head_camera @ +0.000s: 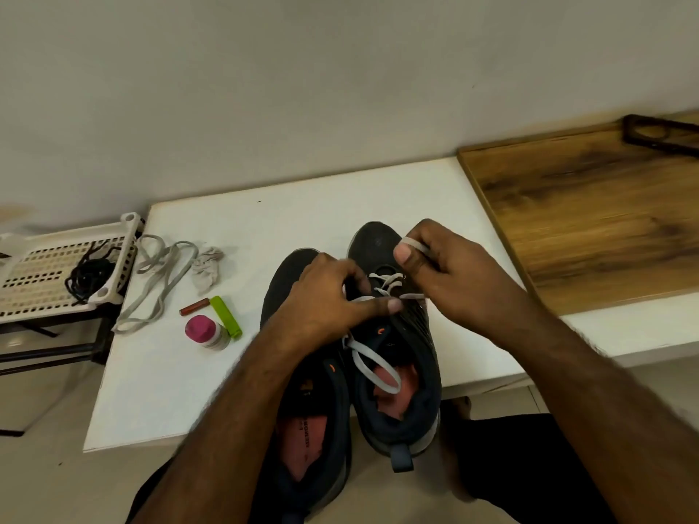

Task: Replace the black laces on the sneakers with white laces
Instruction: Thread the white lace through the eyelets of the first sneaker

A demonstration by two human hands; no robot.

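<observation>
Hands [382, 293] on white lace [382, 287], mid-table [302, 206]

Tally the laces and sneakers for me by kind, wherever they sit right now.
Sneakers: 2, the left sneaker and the right sneaker, side by side on the white table.
White laces: 2, one being threaded into the right sneaker, one loose lace on the table.
Black laces: 1 tangled bundle on the plastic rack; separate strands cannot be told apart.
Total: 5
</observation>
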